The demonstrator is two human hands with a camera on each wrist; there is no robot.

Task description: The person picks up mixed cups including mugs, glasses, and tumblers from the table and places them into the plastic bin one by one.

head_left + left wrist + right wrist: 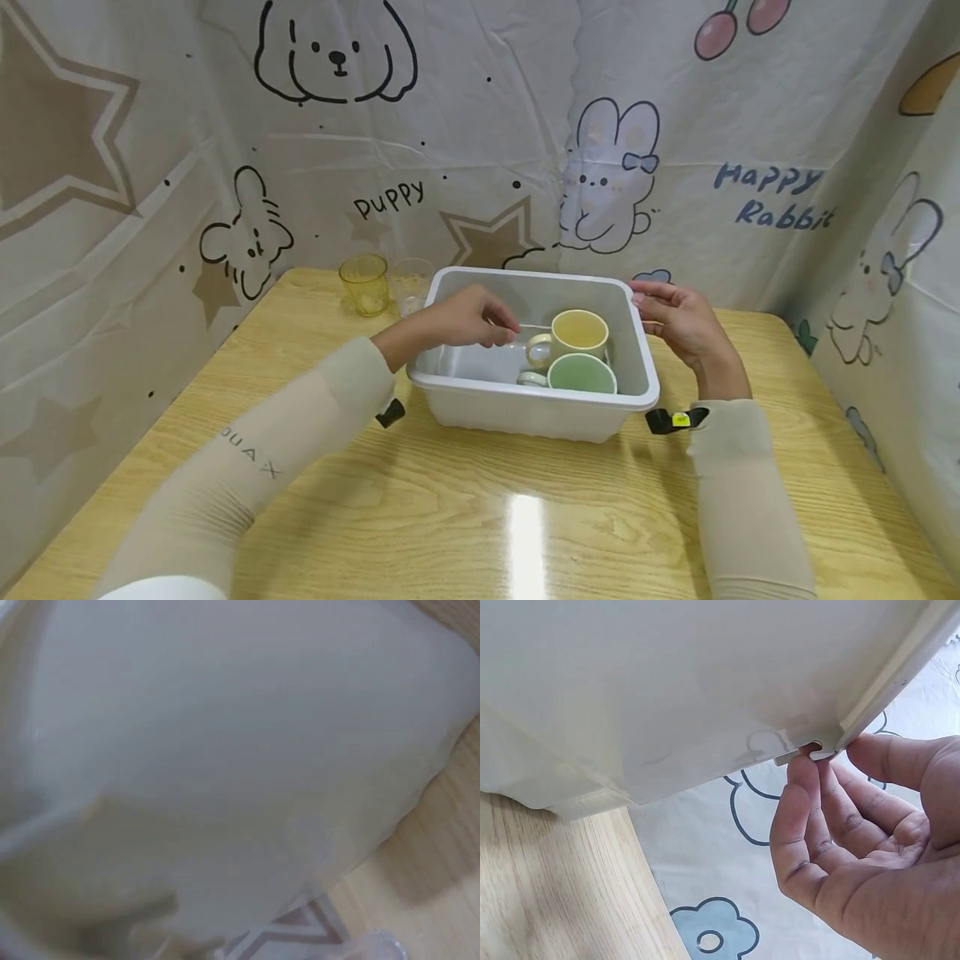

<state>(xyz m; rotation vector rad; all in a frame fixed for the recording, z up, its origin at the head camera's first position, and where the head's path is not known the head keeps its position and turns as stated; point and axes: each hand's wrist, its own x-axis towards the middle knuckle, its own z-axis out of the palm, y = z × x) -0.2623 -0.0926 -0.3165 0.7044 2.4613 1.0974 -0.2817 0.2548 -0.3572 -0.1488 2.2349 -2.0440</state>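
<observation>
A white plastic tub (517, 417) stands on the table. Inside, on its right side, a yellow mug (579, 331) sits behind a green mug (581, 375), both with handles toward the left. My left hand (468, 317) reaches over the tub's left side, fingertips loosely bent above the inside, just short of the yellow mug's handle, with nothing visible between them. At the back right corner, my right hand (678, 321) grips the rim; in the right wrist view its thumb (889, 759) lies against the rim with the fingers tucked beneath. Blurred tub wall fills most of the left wrist view.
Behind the tub's left end stand a yellow glass (364, 287) and a clear glass (412, 283), the latter partly hidden by the tub. A printed cloth (480, 150) hangs close behind the wooden table (420, 508) and along both sides.
</observation>
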